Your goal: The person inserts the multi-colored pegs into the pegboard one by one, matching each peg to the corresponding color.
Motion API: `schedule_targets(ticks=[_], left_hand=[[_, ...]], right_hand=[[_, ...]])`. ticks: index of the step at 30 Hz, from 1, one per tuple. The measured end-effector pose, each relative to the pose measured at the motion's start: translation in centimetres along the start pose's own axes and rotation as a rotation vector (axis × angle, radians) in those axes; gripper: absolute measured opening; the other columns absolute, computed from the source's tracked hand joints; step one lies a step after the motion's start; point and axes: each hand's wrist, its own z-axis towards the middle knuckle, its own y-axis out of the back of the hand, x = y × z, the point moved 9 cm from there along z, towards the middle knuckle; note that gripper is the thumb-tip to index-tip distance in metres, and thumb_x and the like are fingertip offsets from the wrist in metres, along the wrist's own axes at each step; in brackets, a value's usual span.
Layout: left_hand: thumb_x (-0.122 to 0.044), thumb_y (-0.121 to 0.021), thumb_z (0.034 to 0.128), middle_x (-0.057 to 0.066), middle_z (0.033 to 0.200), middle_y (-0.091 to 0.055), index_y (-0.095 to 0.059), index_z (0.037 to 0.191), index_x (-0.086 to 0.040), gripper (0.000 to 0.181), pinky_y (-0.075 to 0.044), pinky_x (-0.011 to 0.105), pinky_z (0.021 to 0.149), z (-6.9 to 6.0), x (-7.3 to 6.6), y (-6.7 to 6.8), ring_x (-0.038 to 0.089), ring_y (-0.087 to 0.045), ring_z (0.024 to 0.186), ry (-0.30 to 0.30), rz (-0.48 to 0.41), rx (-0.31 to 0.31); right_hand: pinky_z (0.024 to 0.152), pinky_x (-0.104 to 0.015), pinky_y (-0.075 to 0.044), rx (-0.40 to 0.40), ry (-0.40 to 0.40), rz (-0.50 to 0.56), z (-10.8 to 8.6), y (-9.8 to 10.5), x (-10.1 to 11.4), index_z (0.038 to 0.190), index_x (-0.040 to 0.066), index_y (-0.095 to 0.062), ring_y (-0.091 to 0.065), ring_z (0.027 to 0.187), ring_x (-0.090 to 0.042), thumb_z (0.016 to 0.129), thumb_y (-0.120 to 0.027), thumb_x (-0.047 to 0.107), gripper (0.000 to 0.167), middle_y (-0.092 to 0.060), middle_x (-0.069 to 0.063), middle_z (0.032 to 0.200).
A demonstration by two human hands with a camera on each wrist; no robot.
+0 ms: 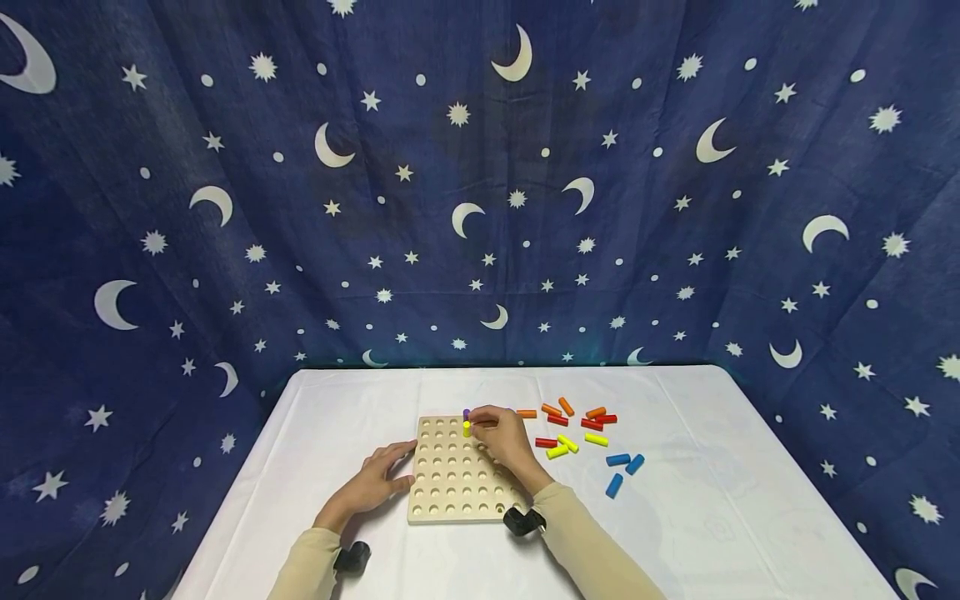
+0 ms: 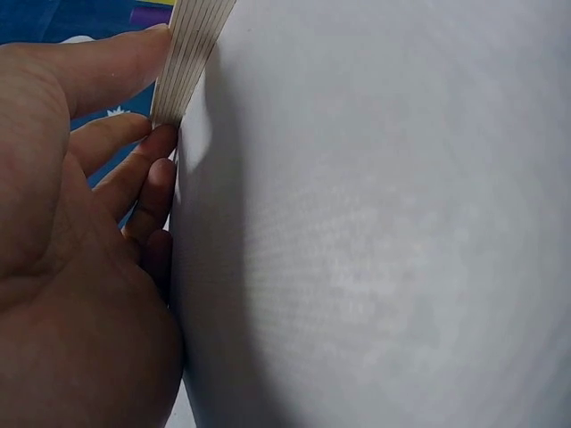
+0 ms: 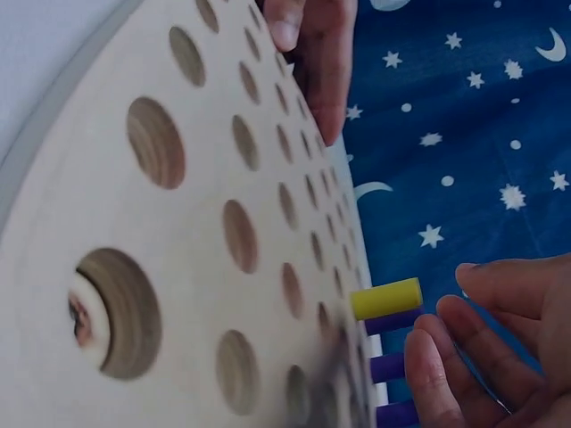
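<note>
Evidently peg-setting: yellow peg (image 3: pixel 386 300) stands near far edge of board (image 1: pixel 442 499), as do purple pegs (image 3: pixel 387 367). Right hand (image 1: pixel 506 437), fingers parted, just off yellow peg, holds nothing; left hand (image 1: pixel 372 483) spread, touching board's left edge. Next move probably calls for a loose yellow peg (image 1: pixel 596 439), right of board.

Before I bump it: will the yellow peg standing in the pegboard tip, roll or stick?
The yellow peg appears seated in a hole of the wooden pegboard, so a side push probably won't topple it. Its straight sides suggest it should lift out cleanly. Once out, its cylindrical shape would likely roll.
</note>
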Motion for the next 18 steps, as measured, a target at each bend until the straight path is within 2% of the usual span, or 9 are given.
schedule_targets(ticks=[10,18], left_hand=[[-0.028,-0.070,0.0885,0.009,0.150,-0.048,-0.048,0.145,-0.017,0.062,-0.027,0.063,0.115,-0.1,-0.1,0.0,0.036,-0.038,0.140,-0.023,0.019,0.006],[-0.028,-0.071,0.0881,0.008,0.150,-0.048,-0.049,0.145,-0.017,0.062,-0.027,0.062,0.115,-0.2,-0.3,0.0,0.035,-0.038,0.140,-0.011,0.010,0.008]], right_hand=[[0.082,-0.032,-0.058,-0.062,0.042,-0.004,-1.1,2.4,1.5,0.104,0.010,-0.075,-0.072,0.089,-0.018,0.085,-0.075,0.008,0.019,-0.077,-0.003,0.097],[0.079,-0.028,-0.057,-0.107,0.101,-0.022,-1.9,5.0,2.5,0.105,0.008,-0.074,-0.071,0.088,-0.018,0.084,-0.075,0.007,0.021,-0.076,-0.003,0.095]])
